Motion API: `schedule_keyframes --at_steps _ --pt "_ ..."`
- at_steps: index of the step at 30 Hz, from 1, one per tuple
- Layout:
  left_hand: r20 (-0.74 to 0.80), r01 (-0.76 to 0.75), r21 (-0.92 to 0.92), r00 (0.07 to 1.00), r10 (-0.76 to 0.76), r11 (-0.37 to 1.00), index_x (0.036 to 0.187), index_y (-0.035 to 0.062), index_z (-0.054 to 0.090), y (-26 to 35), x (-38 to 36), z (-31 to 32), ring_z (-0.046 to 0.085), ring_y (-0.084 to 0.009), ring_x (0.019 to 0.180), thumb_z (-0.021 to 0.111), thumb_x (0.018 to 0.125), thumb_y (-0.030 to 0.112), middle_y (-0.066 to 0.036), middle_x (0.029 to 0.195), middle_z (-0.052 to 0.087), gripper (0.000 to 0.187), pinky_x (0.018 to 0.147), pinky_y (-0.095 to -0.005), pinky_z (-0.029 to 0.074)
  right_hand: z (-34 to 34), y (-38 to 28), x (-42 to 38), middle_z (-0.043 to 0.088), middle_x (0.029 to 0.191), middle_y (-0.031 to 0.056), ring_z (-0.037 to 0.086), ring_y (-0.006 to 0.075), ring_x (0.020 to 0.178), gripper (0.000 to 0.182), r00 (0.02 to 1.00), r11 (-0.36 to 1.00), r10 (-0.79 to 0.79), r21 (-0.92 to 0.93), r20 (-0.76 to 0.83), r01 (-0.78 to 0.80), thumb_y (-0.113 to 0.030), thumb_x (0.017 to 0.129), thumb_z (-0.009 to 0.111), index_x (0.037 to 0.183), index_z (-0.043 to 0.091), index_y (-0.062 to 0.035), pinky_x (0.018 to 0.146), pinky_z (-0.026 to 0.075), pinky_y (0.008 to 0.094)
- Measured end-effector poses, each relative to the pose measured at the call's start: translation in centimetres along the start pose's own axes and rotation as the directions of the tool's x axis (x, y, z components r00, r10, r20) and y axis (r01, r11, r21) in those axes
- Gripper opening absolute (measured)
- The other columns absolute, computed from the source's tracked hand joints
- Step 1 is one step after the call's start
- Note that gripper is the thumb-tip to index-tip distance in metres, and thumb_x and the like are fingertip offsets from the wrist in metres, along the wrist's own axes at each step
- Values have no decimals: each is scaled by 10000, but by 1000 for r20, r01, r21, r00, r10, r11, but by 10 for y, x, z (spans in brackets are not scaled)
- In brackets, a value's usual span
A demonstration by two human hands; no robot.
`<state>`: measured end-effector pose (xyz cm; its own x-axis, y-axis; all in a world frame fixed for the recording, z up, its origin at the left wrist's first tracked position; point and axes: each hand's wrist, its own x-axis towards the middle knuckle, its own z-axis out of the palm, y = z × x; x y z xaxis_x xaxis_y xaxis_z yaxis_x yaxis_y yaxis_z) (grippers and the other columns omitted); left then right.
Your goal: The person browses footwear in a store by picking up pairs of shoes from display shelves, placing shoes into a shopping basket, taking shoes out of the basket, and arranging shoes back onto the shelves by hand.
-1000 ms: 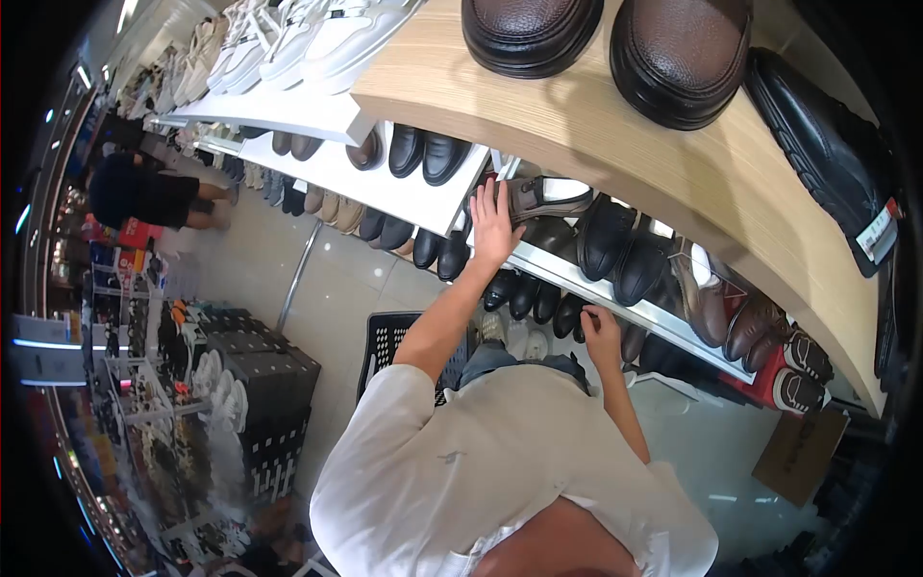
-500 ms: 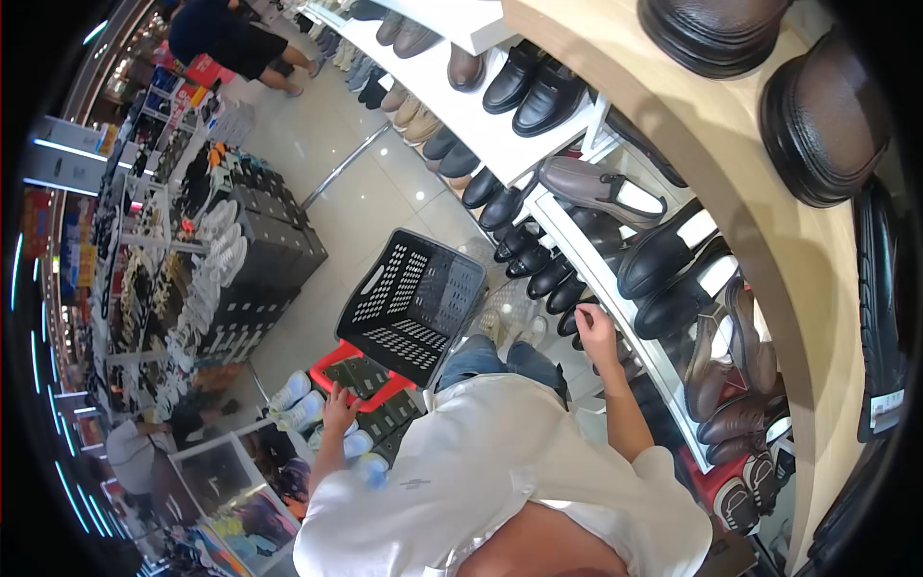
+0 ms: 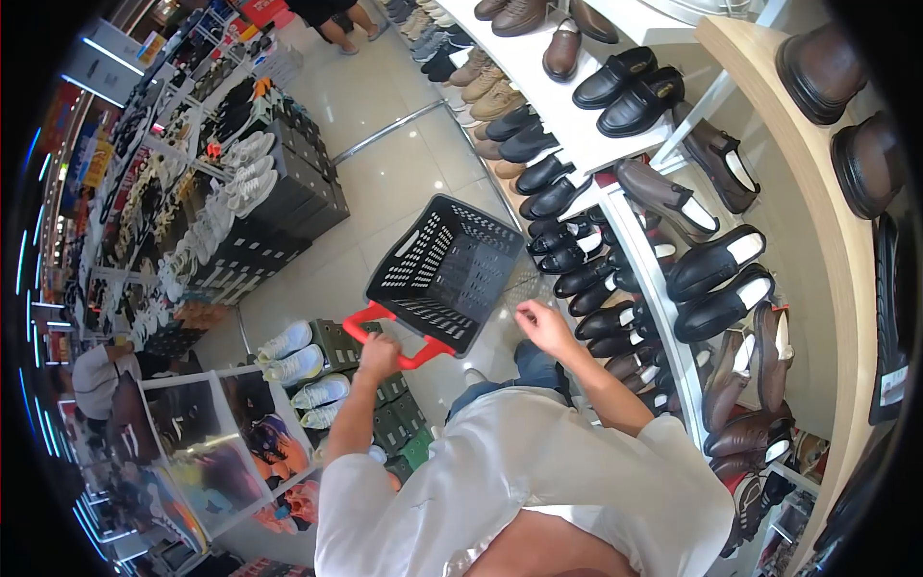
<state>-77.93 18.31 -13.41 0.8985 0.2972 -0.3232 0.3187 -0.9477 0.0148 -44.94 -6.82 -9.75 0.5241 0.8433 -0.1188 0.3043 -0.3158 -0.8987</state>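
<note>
A black shopping basket (image 3: 461,274) with perforated sides and a red handle (image 3: 430,354) stands tilted in front of me, its inside showing no goods. My left hand (image 3: 379,356) is closed around the left part of the handle. To the right of the basket, my right hand (image 3: 545,329) hangs in the air with fingers loosely bent and slightly apart, holding nothing I can see. Nearest to it are black dress shoes (image 3: 608,322) on the lower shelf, which it does not touch.
On the right, a white shelf (image 3: 663,298) and a curved wooden shelf (image 3: 817,163) carry leather shoes. Stacked shoe boxes (image 3: 303,173) with sneakers on top stand at left. Pale sneakers (image 3: 293,356) sit near my left arm. A person's legs (image 3: 336,24) show farther down the tiled aisle (image 3: 385,183).
The view has shifted along the aisle. My left hand has gone from lying by the handle to gripping it. The basket sits higher and farther right, and my right hand is nearer to it.
</note>
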Motion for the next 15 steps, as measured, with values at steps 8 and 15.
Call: schedule_keyframes --at_steps 8,15 --pt "-201 16 -358 975 -94 934 1054 72 650 118 36 15 661 -282 976 816 678 264 -113 961 688 453 943 -424 453 151 -33 -39 548 1282 206 517 366 1213 545 945 817 32 -554 324 162 -215 804 697 1274 539 11 1028 399 479" --pt "-42 166 -473 977 -210 865 993 114 722 51 2 42 645 -329 955 755 745 263 -128 1008 674 291 940 -457 466 164 1 -31 721 834 113 602 304 1027 162 998 662 0 -748 64 48 -130 671 709 822 741 -81 902 441 444"
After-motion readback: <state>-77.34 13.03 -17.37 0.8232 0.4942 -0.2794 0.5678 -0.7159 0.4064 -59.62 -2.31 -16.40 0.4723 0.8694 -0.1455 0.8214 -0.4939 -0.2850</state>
